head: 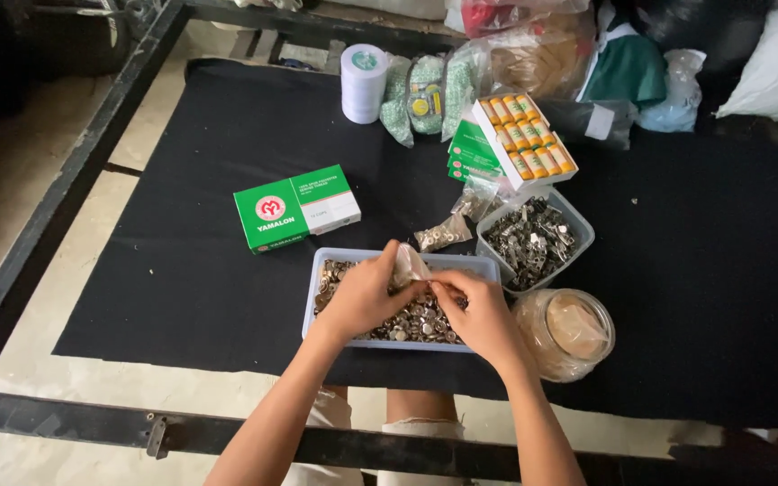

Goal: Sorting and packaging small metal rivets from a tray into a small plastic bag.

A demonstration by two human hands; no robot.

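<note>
Two hands meet over the near tray:
- left hand (364, 292) pinches a small clear bag (409, 265) above the tray of metal buttons (335, 270)
- right hand (479, 315) grips the bag's mouth; best kept low over the tray
- clear jar (569, 331) lies just right.

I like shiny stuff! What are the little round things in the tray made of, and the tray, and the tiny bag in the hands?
Round pieces: probably metal, with a shiny silver-brass glint.
Tray: looks like pale, slightly see-through plastic.
Small bag: thin clear plastic film, crinkled, pinched by left hand and right hand.
</note>
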